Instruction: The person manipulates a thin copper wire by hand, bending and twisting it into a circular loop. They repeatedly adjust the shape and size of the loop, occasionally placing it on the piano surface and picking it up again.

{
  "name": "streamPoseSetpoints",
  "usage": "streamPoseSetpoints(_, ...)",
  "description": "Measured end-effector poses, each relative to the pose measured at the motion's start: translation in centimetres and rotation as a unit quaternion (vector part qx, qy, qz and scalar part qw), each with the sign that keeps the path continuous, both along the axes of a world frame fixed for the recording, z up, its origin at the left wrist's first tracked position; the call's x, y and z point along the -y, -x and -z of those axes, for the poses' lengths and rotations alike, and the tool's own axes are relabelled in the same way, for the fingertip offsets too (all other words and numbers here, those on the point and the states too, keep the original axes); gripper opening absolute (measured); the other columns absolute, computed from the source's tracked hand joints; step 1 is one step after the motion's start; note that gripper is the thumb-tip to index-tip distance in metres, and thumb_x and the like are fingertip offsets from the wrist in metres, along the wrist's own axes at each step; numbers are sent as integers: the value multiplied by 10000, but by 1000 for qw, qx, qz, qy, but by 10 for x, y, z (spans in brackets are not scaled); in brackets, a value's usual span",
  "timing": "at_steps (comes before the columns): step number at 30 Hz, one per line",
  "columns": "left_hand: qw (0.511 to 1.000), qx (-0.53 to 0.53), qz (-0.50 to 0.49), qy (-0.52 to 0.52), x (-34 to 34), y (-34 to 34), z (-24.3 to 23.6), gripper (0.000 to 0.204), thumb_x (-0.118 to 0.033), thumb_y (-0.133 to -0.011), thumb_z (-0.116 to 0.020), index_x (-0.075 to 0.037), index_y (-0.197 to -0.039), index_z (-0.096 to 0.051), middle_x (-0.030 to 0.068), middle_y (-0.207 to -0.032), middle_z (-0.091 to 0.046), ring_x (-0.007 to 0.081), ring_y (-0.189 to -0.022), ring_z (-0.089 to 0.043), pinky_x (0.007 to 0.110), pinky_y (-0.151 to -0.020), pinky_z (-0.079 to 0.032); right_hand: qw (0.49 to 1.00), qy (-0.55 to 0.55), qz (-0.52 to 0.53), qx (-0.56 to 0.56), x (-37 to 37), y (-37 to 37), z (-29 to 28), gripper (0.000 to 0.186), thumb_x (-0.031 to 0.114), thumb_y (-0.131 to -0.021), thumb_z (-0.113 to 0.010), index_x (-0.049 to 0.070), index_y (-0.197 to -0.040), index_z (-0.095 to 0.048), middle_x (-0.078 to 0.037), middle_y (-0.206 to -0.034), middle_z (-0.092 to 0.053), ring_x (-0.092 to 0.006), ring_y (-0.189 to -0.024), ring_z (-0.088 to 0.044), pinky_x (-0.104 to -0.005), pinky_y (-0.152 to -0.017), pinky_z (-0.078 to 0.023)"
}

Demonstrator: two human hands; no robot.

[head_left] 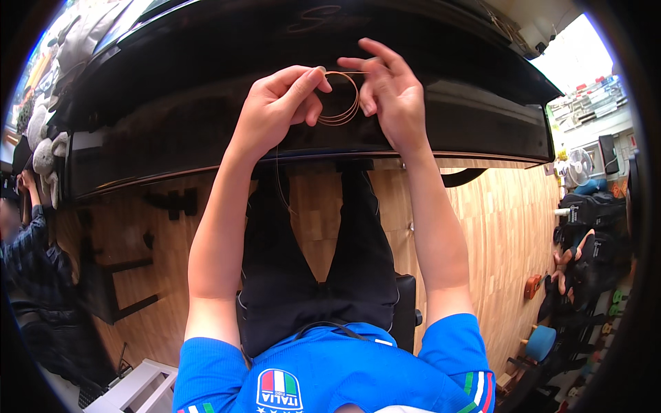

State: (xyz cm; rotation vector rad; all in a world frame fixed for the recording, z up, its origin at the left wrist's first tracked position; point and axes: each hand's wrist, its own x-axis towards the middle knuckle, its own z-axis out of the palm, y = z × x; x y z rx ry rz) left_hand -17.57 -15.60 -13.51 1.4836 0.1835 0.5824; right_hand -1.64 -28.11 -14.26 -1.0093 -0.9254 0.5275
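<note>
Your left hand [279, 103] has its thumb and forefinger clamped on a coil of thin copper-coloured wire [358, 98], whose loops stand between your two hands, in front of a glossy black panel [475, 113]. Your right hand [398, 100] is raised just beside the coil, its blurred fingers partly spread, and a straight length of the wire runs across to them, though you cannot tell whether they grip it. A fine loose strand [279, 180] hangs below your left hand, in front of your black trousers [272, 275].
</note>
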Motion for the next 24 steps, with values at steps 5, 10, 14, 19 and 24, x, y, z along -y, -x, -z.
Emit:
streamPoseSetpoints(5, 1000, 26, 10, 6, -3, 1, 0, 302, -301, -1077, -506, -56, -974, -650, -9, -608, -532, 37, -544, -438, 199, -509, -291, 989, -22, -66, -128, 6, -12, -2, 488, 373, -1086, -432, -22, -1368, -489, -252, -1059, -707, -103, -551, -557, -217, -499, -464)
streamPoseSetpoints(10, 998, 31, 40, 32, -8, 2, 1, 285, -299, -1062, -545, -46, -1010, -666, -3, -660, -571, 39, -614, -529, 185, -543, -370, 970, 101, -223, -6, 9, -20, -5, 464, 367, -1073, -473, -19, -1271, -638, -198, -1050, -733, -105, -596, -606, -194, -461, -440)
streamPoseSetpoints(14, 999, 25, 40, 19, -7, -2, 2, 286, -294, -1064, -541, -46, -1007, -670, -2, -675, -576, 40, -620, -523, 193, -540, -362, 947, 32, -317, 28, 8, -28, 1, 449, 382, -1051, -527, -4, -1194, -704, -158, -1039, -741, -94, -614, -597, -200, -535, -433)
streamPoseSetpoints(19, 999, 19, 33, -5, -8, -2, 4, 284, -290, -1061, -548, -44, -1019, -683, 10, -693, -607, 25, -607, -483, 194, -521, -325, 965, 67, -254, 0, 10, -21, -3, 270, 221, -972, -664, 7, -1116, -740, -41, -784, -675, -64, -613, -553, -204, -579, -427)
streamPoseSetpoints(24, 1000, 15, 16, -5, -7, -4, 5, 282, -281, -1063, -542, -41, -1026, -685, 35, -740, -660, 19, -603, -481, 188, -511, -301, 987, 90, -132, -28, 11, -11, -3, 215, 134, -922, -719, 4, -1090, -748, -34, -773, -688, -59, -579, -553, -197, -538, -439)
